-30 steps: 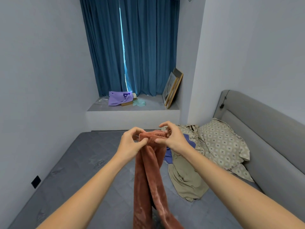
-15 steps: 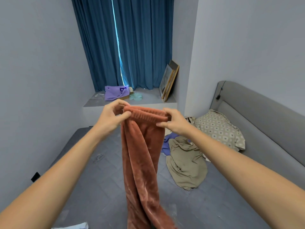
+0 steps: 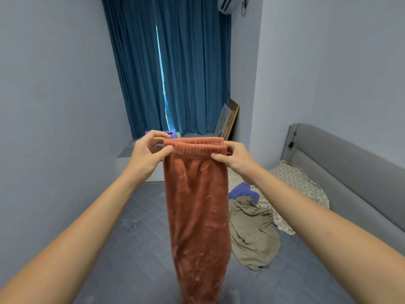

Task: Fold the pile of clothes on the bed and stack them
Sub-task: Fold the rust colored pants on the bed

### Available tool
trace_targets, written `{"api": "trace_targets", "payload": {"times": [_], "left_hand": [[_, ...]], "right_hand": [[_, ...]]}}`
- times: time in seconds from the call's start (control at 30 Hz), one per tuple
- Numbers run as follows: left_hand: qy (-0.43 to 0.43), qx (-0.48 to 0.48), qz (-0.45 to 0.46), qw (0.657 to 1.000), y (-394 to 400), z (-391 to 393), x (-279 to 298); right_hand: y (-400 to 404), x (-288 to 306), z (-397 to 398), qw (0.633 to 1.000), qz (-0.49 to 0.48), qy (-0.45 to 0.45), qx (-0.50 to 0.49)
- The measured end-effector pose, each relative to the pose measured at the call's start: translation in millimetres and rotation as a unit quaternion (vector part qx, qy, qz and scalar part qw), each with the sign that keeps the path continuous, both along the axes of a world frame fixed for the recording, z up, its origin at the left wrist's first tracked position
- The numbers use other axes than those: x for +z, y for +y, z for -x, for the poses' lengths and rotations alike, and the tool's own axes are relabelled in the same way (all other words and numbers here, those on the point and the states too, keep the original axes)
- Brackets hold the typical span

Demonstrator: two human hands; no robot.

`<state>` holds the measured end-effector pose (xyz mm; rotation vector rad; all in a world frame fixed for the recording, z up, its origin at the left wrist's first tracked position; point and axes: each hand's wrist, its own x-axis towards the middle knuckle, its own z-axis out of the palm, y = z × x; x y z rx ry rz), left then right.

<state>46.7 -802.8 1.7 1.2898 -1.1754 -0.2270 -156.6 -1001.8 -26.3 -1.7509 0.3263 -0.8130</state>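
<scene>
The grey mattress [image 3: 122, 249] is bare on the left and near side. On the right, the khaki garment [image 3: 252, 233], a purple cloth [image 3: 243, 190] and a patterned pillow [image 3: 293, 181] occupy the surface beside the headboard [image 3: 350, 163].

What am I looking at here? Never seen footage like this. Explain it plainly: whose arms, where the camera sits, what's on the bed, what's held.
The camera sits on a person's head, looking forward and down, so the two bare arms reaching out are that person's own. There is no robot. The left hand and right hand each pinch one end of the waistband of rust-red fleece trousers, which hang straight down over the bed. On the grey mattress lie clothes not yet folded: a khaki garment and a purple one, next to a patterned pillow against the headboard. Blue curtains hang behind.
</scene>
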Motion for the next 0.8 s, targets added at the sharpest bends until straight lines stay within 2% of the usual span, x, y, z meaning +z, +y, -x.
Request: {"api": "trace_targets", "payload": {"times": [0.2,0.27,0.4,0.47,0.57,0.7,0.8], "left_hand": [[0.092,-0.026,0.025,0.995,1,16,-20],[0.145,-0.055,-0.019,0.988,-2,23,-35],[0.174,-0.058,-0.157,0.97,-8,34,-62],[0.195,-0.026,-0.127,0.972,-11,39,-65],[0.182,-0.013,-0.054,0.982,-12,45,-57],[0.144,-0.028,-0.029,0.989,-12,56,-38],[0.154,-0.04,-0.019,0.987,-11,63,-27]], "right_hand": [[8,-3,9,1.0,0.005,-0.025,-0.014],[8,-7,11,1.0,0.005,-0.018,-0.02],[8,-14,13,1.0,0.006,0.0,-0.028],[9,-13,16,0.999,0.002,-0.002,-0.036],[9,-8,23,0.999,-0.029,-0.018,-0.04],[12,3,37,0.997,-0.062,-0.038,-0.021],[13,12,48,0.996,-0.064,-0.059,-0.022]]}}
